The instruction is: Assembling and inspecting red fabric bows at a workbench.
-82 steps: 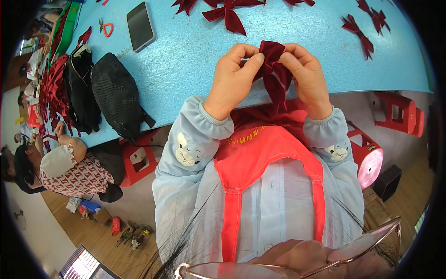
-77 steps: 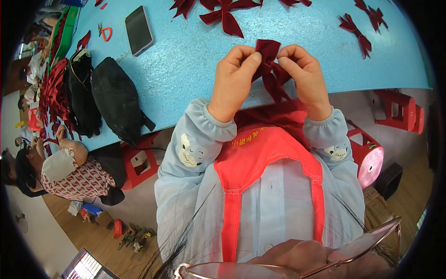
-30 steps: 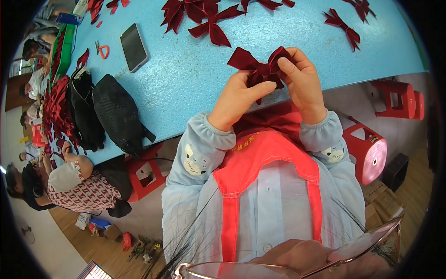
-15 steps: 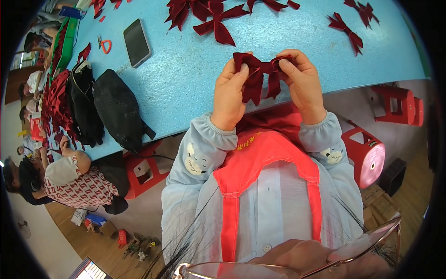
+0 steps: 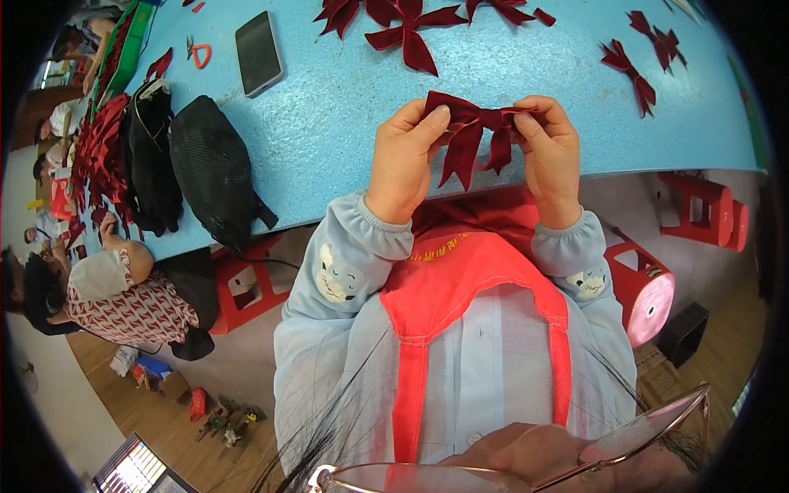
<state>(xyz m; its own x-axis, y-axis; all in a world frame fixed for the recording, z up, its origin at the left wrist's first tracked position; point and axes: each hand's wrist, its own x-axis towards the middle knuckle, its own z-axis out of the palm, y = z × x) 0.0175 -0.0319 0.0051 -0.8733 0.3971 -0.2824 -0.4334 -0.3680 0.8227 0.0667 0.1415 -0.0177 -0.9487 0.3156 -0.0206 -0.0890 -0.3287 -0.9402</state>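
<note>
A dark red velvet bow [image 5: 465, 131] is stretched between my two hands, just over the table's near edge. My left hand [image 5: 402, 156] pinches its left loop between thumb and fingers. The right loop is pinched in my right hand [image 5: 549, 156], whose fingertips partly cover it. Two ribbon tails hang down from the knot. Farther off on the blue table [image 5: 329, 140] lie several finished-looking bows like this one, among them a large bow [image 5: 411, 34] straight ahead and a smaller bow [image 5: 629, 76] at the right.
Left of my hands lie a phone [image 5: 259, 54], small orange-handled scissors [image 5: 197, 52] and two black pouches [image 5: 212, 168]. A heap of red ribbons [image 5: 103, 152] and a green tray [image 5: 131, 49] line the far left, where co-workers sit. Red stools [image 5: 639, 287] stand by the table.
My hands have spread slightly apart, drawing the bow's loops wider. The whole view has shifted a little, so the table things appear displaced.
</note>
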